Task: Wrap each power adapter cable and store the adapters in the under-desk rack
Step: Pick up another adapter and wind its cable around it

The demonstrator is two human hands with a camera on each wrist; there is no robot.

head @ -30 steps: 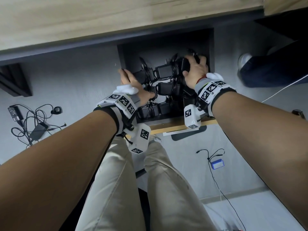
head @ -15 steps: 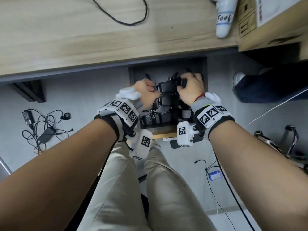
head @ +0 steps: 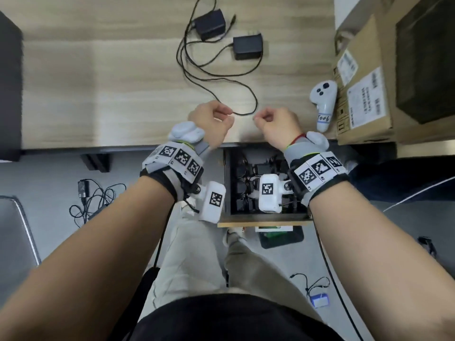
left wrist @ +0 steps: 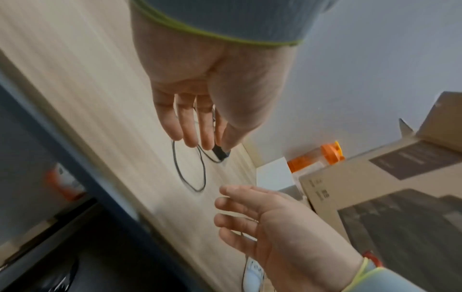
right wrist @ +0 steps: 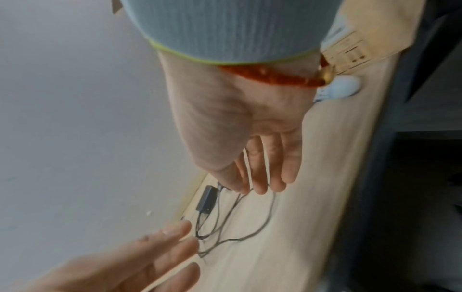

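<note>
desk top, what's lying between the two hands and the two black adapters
In the head view, only the adapters' loose black cable loops across bare desk between them and the hands.

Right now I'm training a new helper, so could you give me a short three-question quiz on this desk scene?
1. How many black adapters lie on the desk?
2. True or false: their cables are already wrapped.
3. The white controller lies: A beside the cardboard box; B in the rack; C on the floor.
Key: 1 two; 2 false; 3 A.
</note>
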